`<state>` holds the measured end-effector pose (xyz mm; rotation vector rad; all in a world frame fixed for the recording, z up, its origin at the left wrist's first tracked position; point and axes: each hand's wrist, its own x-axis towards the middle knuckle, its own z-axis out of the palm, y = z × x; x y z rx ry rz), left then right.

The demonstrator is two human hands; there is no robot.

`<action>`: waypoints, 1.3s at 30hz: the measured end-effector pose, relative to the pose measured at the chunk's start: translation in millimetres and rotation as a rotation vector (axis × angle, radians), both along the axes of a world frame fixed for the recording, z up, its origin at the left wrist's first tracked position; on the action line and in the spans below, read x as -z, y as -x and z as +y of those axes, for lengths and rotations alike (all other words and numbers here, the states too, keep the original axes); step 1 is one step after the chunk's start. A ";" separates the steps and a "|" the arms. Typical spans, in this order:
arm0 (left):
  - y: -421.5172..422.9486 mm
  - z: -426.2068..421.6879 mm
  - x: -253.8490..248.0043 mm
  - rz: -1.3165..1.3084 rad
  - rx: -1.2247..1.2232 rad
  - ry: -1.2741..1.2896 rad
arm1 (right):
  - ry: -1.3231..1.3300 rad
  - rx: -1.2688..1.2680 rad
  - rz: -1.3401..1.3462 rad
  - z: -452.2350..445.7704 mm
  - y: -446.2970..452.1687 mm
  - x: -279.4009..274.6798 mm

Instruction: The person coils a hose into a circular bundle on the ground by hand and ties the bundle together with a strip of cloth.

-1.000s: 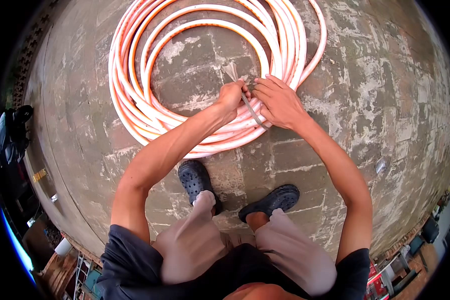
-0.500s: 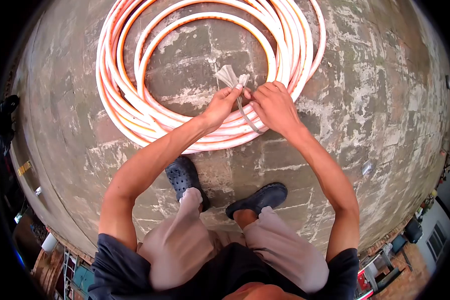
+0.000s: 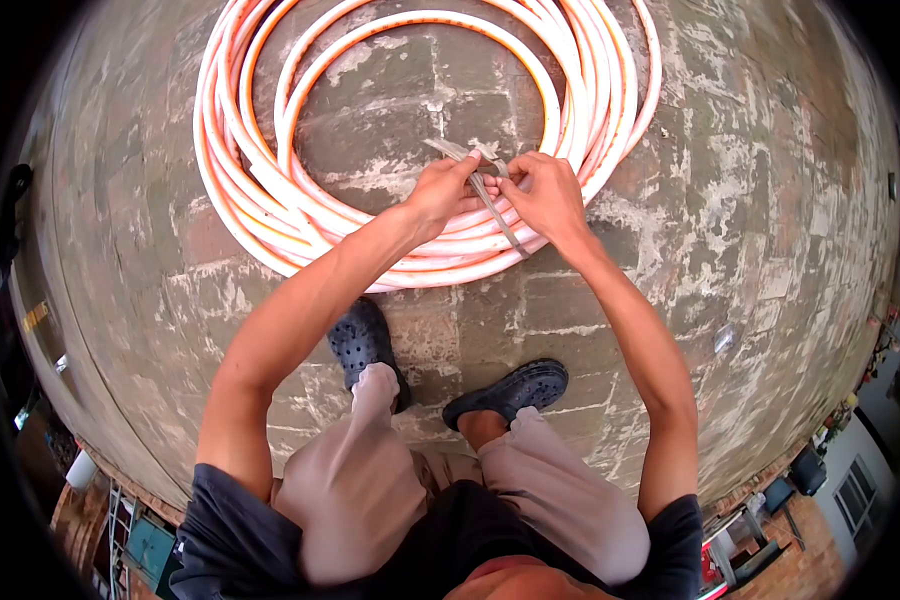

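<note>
A coiled hose (image 3: 300,215), whitish pink with orange stripes, lies on the ground in several loops. Around its near side runs a thin greyish plastic strip (image 3: 505,226). My left hand (image 3: 444,192) pinches the strip just inside the loops, with one loose end poking out to its upper left. Close beside it, my right hand (image 3: 547,194) has thumb and forefinger closed on another part of the strip. The fingertips nearly meet, and they partly hide where the strip crosses.
My feet in dark clogs (image 3: 366,343) stand just below the coil. The floor (image 3: 730,220) is worn, patchy concrete or brick. A small clear scrap (image 3: 724,339) lies to the right. Metal frames (image 3: 118,530) and other clutter line the lower left edge.
Both hands have shifted slightly around the strip, and my right fingers have turned to pinch it. The bunched loose end has narrowed and tilted left. The view has moved a little.
</note>
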<state>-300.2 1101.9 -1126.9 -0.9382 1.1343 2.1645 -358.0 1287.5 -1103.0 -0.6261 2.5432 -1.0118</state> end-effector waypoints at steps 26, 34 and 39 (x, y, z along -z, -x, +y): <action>18.3 -10.4 9.1 0.165 0.496 0.310 | -0.087 -0.063 -0.038 10.6 4.0 -19.7; 17.5 -9.8 7.3 0.132 0.466 0.462 | -0.019 -0.160 0.232 6.4 -23.3 -16.0; 21.9 -12.5 -7.6 0.064 0.447 0.347 | 0.013 -0.157 -0.015 1.8 -20.8 -19.0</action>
